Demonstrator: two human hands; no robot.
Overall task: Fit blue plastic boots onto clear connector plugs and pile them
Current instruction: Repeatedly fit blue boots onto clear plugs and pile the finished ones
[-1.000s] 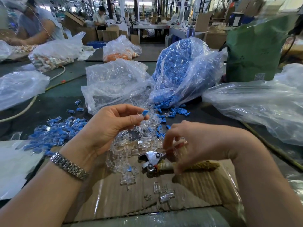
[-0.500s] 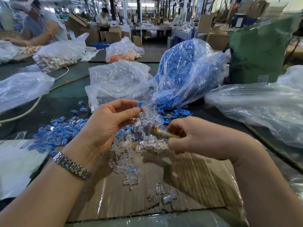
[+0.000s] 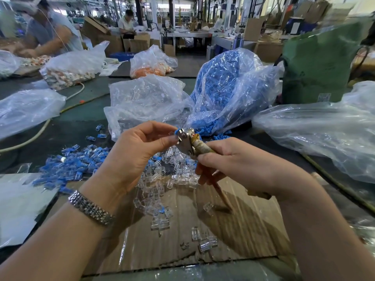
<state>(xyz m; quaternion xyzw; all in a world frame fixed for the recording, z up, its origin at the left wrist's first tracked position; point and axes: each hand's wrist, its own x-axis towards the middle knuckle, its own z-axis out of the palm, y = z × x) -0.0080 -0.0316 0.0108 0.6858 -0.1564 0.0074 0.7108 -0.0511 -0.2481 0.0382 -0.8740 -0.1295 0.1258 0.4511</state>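
- Blue boot (image 3: pixel 178 130) pinched at left hand's (image 3: pixel 134 155) fingertips, raised above the cardboard sheet (image 3: pixel 182 230), touching the metal head of the pliers-like tool (image 3: pixel 187 141).
- Tool lifted off the cardboard within the last second, now gripped by right hand (image 3: pixel 239 163), fingers curled round its wrapped handle; probably a pressing or seating step just starting.
- Loose clear plugs (image 3: pixel 172 175) heaped on the cardboard's far edge; finished pile (image 3: pixel 67 167) off its left edge.
- Bags crowd the far side; bare cardboard near its front edge leaves room.
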